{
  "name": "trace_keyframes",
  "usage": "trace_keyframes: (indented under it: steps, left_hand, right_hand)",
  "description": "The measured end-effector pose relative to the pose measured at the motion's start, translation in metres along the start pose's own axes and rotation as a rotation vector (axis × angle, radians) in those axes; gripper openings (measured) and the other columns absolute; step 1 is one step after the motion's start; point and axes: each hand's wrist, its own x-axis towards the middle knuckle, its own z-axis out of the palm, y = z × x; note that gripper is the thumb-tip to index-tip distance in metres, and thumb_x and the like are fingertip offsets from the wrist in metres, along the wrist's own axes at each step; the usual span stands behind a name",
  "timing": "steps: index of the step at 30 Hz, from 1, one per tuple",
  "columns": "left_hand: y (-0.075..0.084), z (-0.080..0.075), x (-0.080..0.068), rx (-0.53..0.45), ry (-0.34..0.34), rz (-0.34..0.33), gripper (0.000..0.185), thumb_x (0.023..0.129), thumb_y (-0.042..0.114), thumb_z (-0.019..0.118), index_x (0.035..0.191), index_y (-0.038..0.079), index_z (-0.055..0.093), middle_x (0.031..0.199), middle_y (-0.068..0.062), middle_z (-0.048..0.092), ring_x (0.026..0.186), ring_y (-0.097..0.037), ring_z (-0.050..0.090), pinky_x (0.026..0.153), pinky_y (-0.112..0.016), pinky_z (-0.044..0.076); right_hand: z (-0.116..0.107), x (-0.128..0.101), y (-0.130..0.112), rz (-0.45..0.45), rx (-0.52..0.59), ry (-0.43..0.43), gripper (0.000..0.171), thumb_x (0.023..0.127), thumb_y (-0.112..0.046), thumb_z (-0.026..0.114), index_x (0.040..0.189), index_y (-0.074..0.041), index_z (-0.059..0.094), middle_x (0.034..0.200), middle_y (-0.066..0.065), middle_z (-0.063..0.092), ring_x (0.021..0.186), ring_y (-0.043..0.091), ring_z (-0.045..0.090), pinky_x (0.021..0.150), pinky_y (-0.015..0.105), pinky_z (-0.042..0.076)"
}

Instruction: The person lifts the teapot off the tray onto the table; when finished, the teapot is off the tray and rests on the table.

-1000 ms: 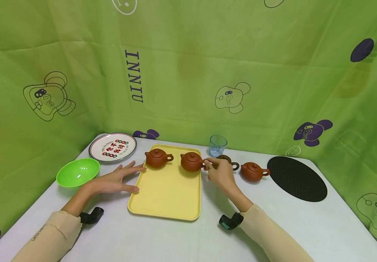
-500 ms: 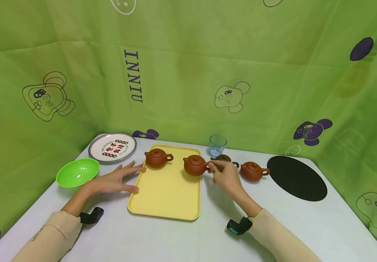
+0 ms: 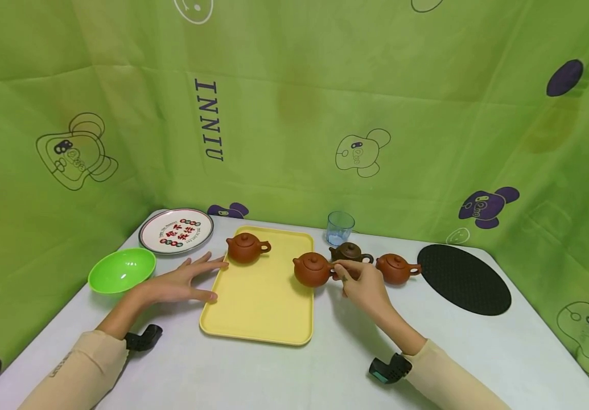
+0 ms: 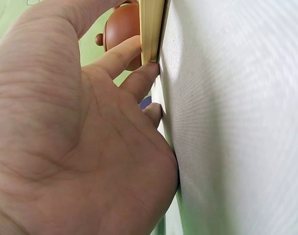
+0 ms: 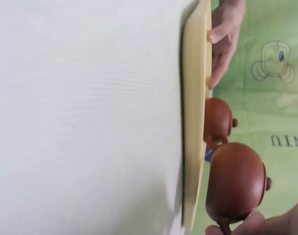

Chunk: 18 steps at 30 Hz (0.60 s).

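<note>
My right hand [image 3: 368, 285] pinches the handle of a reddish-brown clay teapot [image 3: 312, 270] between thumb and fingers. The teapot is upright over the right rim of the yellow tray [image 3: 258, 307]; its base shows close over the rim in the right wrist view, where the held teapot [image 5: 237, 181] looks largest. A second reddish-brown teapot [image 3: 244, 248] stands at the tray's back left. My left hand [image 3: 176, 283] lies with spread fingers at the tray's left edge, fingertips touching the rim. In the left wrist view its fingers [image 4: 139, 81] rest against the tray's side.
Behind my right hand stand a dark brown teapot [image 3: 347, 252] and a blue glass [image 3: 340, 228]. Another reddish teapot [image 3: 394, 269] and a black oval mat [image 3: 463, 279] are to the right. A green bowl [image 3: 122, 271] and a printed plate [image 3: 176, 230] sit at the left.
My right hand has drawn the held teapot rightward and toward me, from within the tray to over its right rim. More of the dark teapot shows. My left hand stays put.
</note>
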Motion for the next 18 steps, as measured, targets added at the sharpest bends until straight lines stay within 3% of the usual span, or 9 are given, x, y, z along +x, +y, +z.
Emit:
trace_keyframes:
  steps: [9, 14, 18]
  left_hand:
    - [-0.004, 0.000, 0.000, 0.011, 0.004, 0.001, 0.080, 0.092, 0.047, 0.078, 0.161, 0.021, 0.046, 0.176, -0.015, 0.026, 0.165, -0.052, -0.002, 0.127, -0.077, -0.012]
    - [-0.004, 0.000, 0.001, 0.011, 0.002, -0.001, 0.081, 0.092, 0.047, 0.078, 0.161, 0.020, 0.046, 0.177, -0.015, 0.025, 0.165, -0.051, -0.003, 0.127, -0.077, -0.012]
    - [-0.003, 0.001, 0.001, 0.017, 0.003, -0.001, 0.081, 0.092, 0.048, 0.078, 0.161, 0.020, 0.046, 0.177, -0.014, 0.026, 0.165, -0.050, -0.001, 0.128, -0.076, -0.011]
  right_hand:
    - [-0.009, -0.011, 0.013, -0.007, -0.007, 0.004, 0.026, 0.105, -0.023, 0.067, 0.126, -0.011, 0.078, 0.074, 0.015, 0.078, 0.050, 0.018, 0.064, 0.048, 0.021, 0.036]
    - [-0.015, -0.015, 0.018, 0.007, -0.008, 0.002, 0.026, 0.106, -0.022, 0.066, 0.126, -0.011, 0.078, 0.079, 0.014, 0.080, 0.049, 0.012, 0.060, 0.047, 0.020, 0.034]
    - [-0.021, -0.017, 0.022, 0.024, 0.007, -0.003, 0.025, 0.106, -0.020, 0.065, 0.126, -0.009, 0.077, 0.090, 0.015, 0.083, 0.052, 0.015, 0.063, 0.047, 0.020, 0.034]
